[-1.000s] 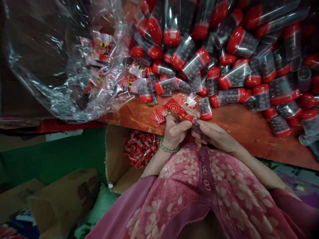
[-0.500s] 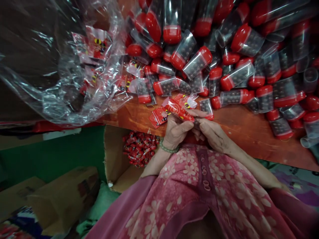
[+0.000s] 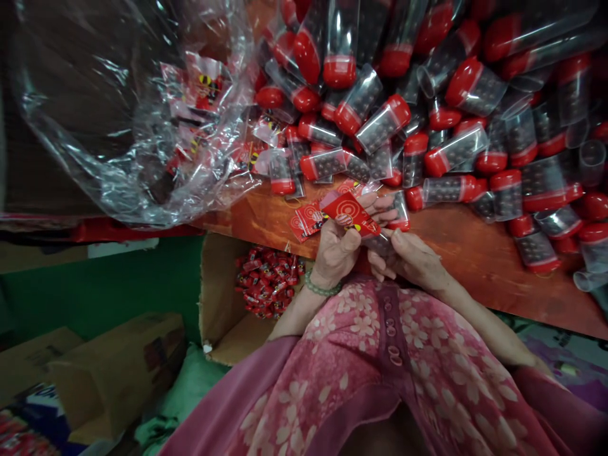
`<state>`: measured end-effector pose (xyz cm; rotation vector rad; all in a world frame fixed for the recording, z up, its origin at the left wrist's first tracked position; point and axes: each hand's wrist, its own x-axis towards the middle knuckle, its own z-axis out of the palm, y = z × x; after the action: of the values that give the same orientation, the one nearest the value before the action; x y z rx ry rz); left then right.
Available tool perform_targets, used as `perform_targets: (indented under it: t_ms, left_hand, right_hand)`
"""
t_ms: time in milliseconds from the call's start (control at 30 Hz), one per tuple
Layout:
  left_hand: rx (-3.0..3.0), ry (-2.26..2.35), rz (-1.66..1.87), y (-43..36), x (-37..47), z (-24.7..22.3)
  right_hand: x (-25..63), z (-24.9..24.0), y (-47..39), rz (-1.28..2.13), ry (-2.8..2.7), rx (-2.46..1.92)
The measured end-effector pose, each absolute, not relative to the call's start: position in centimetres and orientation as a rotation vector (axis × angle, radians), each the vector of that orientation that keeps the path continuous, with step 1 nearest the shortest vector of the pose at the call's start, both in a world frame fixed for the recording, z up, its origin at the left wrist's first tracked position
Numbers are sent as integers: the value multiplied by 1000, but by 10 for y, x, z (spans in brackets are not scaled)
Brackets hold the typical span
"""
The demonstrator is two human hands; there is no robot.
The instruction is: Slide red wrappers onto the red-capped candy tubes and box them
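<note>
packet [image 3: 350,208] pinched in the left hand [image 3: 336,252], right hand [image 3: 420,258] close beside it

on a clock face centred on the hands, the packet is at the middle, just over the near edge of the red-brown tabletop [image 3: 465,259]; it is red, printed with pale rings, and slants from eleven towards four. the left hand grips it under the thumb, with fingers stretched out behind, pointing to one. the right hand is mostly curled, thumb and fingertips drawn together about a dark see-through piece [image 3: 379,244] at the packet's lower end; blur and the fingers hide whether that piece is partly inside. a green bead bracelet [image 3: 323,291] circles the left wrist.

flat red packets [image 3: 308,221] lie near nine o'clock. just beyond the left fingertips, at one, is a red-capped container [image 3: 401,218]. a heap of clear, red-capped containers [image 3: 456,147] full of dark balls spreads from eleven round to three. at ten, a clear plastic bag [image 3: 142,183] has more printed packets [image 3: 206,85] in it. at eight, below the tabletop, a cardboard box [image 3: 216,291] holds many small red packets [image 3: 268,278]. at six is the person's pink floral top [image 3: 351,335].
</note>
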<state>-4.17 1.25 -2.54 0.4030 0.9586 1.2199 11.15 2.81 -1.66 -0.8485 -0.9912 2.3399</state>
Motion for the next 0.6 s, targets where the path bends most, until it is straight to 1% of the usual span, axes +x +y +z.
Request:
perform_targets:
  t_ms: [167,367,433,600]
  left_hand:
    - [346,882,1063,4,-35,-30]
    - [425,868,993,-2,-32,-31]
    - [445,879,1036,2,-36,-30]
    - [447,949,1345,15,-46,-31]
  right_hand:
    - [111,-18,24,2360,-803,-848]
    - [110,-16,18,2289,-707,-885]
    - [107,-13,20,2322,-693,-849]
    - [101,-11,25,2334,-679,-808]
